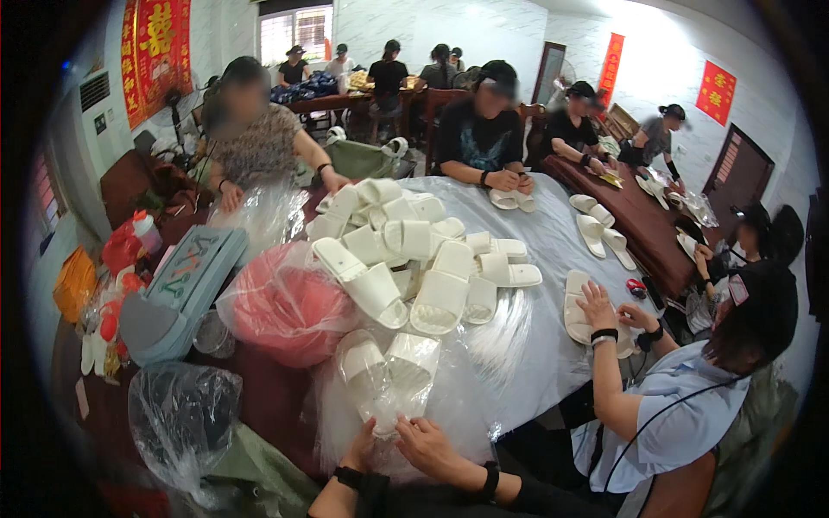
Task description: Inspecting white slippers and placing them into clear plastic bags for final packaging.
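A pair of cream slide slippers (410,371) lies in front of me inside a clear plastic bag (390,413), toes pointing away. At the bag's near end, my left hand (358,449) has its fingers closed on the film at the left side. Close beside it, my right hand (432,449) pinches the same end from the right. Beneath the bagged pair spreads a layer of flat clear plastic bags (471,401). Just beyond is a heap of cream slippers (389,233), piled loosely on top of one another.
Left of the heap sit a pink plastic bag (285,302) and a grey-blue case (186,276). A crumpled clear bag (186,414) is at the near left. At my right, a co-worker (673,380) handles slippers (577,306) on the white-covered table (553,224). Others work across it.
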A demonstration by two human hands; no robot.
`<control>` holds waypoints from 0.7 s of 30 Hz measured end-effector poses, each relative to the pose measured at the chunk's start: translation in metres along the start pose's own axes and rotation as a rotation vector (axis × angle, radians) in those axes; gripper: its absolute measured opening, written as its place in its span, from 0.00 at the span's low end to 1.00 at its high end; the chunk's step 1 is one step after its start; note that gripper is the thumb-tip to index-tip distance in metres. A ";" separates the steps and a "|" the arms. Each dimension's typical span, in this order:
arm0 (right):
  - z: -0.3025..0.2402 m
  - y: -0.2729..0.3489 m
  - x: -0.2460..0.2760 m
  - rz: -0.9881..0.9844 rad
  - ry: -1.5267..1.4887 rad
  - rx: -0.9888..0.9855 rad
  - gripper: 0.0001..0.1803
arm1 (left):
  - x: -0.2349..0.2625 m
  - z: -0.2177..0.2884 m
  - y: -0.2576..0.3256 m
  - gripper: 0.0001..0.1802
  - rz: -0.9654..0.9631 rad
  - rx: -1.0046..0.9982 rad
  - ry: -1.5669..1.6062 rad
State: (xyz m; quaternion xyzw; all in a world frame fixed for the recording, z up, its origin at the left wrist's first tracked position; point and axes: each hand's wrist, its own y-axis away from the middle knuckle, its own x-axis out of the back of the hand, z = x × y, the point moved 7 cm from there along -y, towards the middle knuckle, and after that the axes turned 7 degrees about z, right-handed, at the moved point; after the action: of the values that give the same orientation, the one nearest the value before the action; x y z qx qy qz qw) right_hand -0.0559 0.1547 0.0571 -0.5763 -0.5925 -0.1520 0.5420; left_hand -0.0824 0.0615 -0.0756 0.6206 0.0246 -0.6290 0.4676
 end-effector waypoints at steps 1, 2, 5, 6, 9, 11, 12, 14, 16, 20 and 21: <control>-0.002 -0.001 -0.001 -0.014 -0.011 0.011 0.19 | 0.011 0.000 -0.002 0.21 0.010 -0.010 0.016; -0.005 -0.002 -0.002 -0.004 0.078 0.078 0.19 | 0.025 0.000 -0.011 0.21 -0.014 -0.036 -0.165; 0.002 -0.010 0.006 0.021 0.002 0.094 0.18 | 0.001 0.003 0.000 0.23 -0.035 -0.063 -0.312; 0.006 -0.014 0.011 0.043 -0.163 0.047 0.17 | 0.000 0.009 0.004 0.23 -0.052 -0.142 -0.459; 0.046 -0.014 0.006 -0.013 -0.747 -0.128 0.13 | -0.007 0.009 0.010 0.23 -0.038 -0.177 -0.625; 0.075 -0.002 -0.003 0.150 -0.781 -0.323 0.12 | 0.004 0.003 -0.002 0.25 -0.032 -0.035 -0.609; 0.094 0.008 -0.007 0.317 -0.798 -0.528 0.12 | 0.021 -0.005 -0.009 0.26 0.035 0.073 -0.525; 0.104 0.012 -0.011 0.347 -0.684 -0.505 0.12 | -0.025 -0.001 0.008 0.26 -0.031 0.032 -0.509; 0.101 0.011 -0.016 0.337 -0.542 -0.427 0.16 | -0.039 0.004 0.017 0.26 -0.128 -0.015 -0.506; 0.097 0.014 -0.030 0.366 -0.507 -0.402 0.16 | -0.032 0.010 0.019 0.25 -0.115 -0.044 -0.401; 0.104 0.019 -0.036 0.374 -0.427 -0.406 0.15 | -0.039 0.008 0.022 0.24 -0.186 -0.005 -0.296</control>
State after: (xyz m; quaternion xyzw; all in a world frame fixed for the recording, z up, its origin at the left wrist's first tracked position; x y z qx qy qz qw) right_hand -0.0975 0.2249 -0.0185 -0.7897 -0.5343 -0.0409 0.2988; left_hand -0.0829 0.0663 -0.0309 0.5150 0.0142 -0.7542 0.4072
